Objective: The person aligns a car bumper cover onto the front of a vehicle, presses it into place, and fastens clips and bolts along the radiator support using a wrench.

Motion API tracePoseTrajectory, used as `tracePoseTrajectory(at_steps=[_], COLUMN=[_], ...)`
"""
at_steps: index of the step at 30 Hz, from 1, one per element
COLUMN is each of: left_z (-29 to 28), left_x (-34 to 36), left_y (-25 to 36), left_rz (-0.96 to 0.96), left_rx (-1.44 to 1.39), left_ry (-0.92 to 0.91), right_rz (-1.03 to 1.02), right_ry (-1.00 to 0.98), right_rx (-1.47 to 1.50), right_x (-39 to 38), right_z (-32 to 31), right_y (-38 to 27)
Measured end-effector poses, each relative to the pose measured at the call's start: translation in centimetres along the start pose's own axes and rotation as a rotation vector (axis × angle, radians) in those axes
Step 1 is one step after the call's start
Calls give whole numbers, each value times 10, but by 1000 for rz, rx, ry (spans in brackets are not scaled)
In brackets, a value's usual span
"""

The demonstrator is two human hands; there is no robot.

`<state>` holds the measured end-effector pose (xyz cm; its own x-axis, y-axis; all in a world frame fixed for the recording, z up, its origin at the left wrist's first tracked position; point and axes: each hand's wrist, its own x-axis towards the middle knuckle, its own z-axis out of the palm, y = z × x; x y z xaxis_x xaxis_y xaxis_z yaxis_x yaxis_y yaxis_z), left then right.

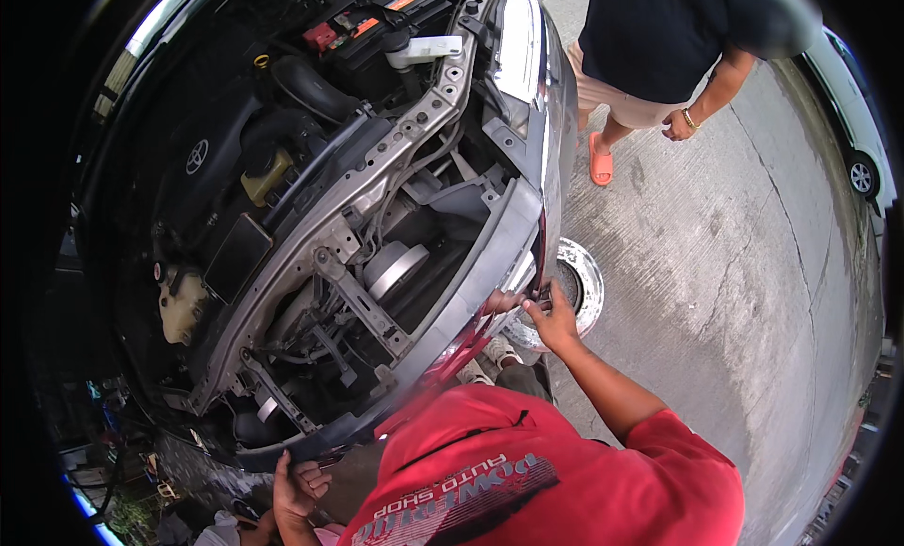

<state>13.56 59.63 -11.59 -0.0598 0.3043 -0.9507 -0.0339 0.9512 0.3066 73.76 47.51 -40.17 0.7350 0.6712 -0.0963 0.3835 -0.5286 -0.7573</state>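
Head view: left hand (298, 488) and right hand (551, 318) clamp opposite ends of the grey plastic front bumper (471, 297), steadying it level against the car.

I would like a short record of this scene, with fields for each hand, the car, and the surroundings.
Right hand: fingers curled on the right end of the front bumper
Left hand: at the bumper's lower left edge; grip unclear
Car: engine bay exposed, battery and white reservoir visible
Ground: wheel rim lying on the concrete, beside the right hand
Nearby: another person standing, in a dark shirt and orange sandal
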Motion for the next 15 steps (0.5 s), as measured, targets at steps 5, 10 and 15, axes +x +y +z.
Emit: tracePoseTrajectory(at_steps=[5,10,15], left_z=[79,235,366], left_x=[-74,-109,-73], left_y=[54,89,72], left_rz=[116,838,1235], left_rx=[737,933,1301], left_ry=[224,-186,-321], right_rz=[111,268,360], right_ry=[20,60,95], right_rx=[190,342,560], right_x=[6,6,-7], right_z=[-3,6,16], right_y=[-32,-46,-29])
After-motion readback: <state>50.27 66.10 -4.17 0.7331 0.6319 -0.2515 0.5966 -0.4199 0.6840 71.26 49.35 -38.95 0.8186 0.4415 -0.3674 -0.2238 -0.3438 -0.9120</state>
